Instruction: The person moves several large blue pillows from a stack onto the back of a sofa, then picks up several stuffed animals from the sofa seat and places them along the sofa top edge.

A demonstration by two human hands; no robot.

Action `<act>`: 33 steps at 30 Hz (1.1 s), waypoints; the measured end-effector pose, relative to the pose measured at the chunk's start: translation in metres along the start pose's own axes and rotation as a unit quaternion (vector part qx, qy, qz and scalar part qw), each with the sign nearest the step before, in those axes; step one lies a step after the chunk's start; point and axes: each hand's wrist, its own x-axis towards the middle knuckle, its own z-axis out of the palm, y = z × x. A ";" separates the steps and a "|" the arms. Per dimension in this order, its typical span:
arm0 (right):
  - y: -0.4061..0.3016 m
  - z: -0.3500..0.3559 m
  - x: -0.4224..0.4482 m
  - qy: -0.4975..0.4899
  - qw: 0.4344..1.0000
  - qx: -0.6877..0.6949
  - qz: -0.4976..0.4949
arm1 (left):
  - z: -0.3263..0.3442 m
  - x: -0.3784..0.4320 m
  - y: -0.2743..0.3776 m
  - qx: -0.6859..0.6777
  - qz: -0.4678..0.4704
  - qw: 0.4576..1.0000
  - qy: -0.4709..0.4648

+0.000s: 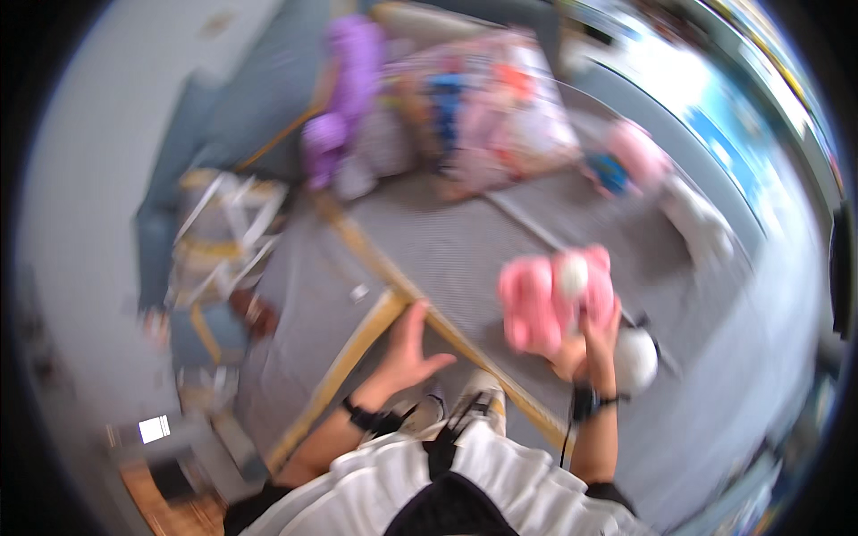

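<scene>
My right hand (600,335) is on a pink plush toy (529,301) with a white round patch, its fingers closed around the toy's right end. Close by that wrist, a round white plush (635,360) with dark parts rests on the grey couch cushion (456,241). Something tan shows beneath the pink toy; blur keeps me from telling what. My left hand (405,355) is held out in front of me with nothing in it, thumb and fingers apart, above the corner where the yellow-edged cushions meet. Both wrists wear black bands.
A long purple plush (352,74) and a large clear bag of plush toys (496,120) lie at the back. Another pink plush (637,157) sits near the right backrest, beside a white one (700,224). Taped bundles (221,234) and a brown object (255,313) are on the left.
</scene>
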 end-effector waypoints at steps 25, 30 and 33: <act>0.025 -0.133 -0.076 0.452 0.672 -0.546 0.215 | -0.066 -0.184 -0.102 -0.331 -0.283 0.891 0.133; 0.037 -0.168 -0.060 0.406 0.665 -0.618 0.107 | -0.083 -0.138 -0.065 -0.279 -0.285 0.917 0.026; 0.043 -0.165 0.001 0.297 0.737 -0.595 -0.121 | -0.079 -0.120 -0.057 -0.227 -0.275 0.934 0.003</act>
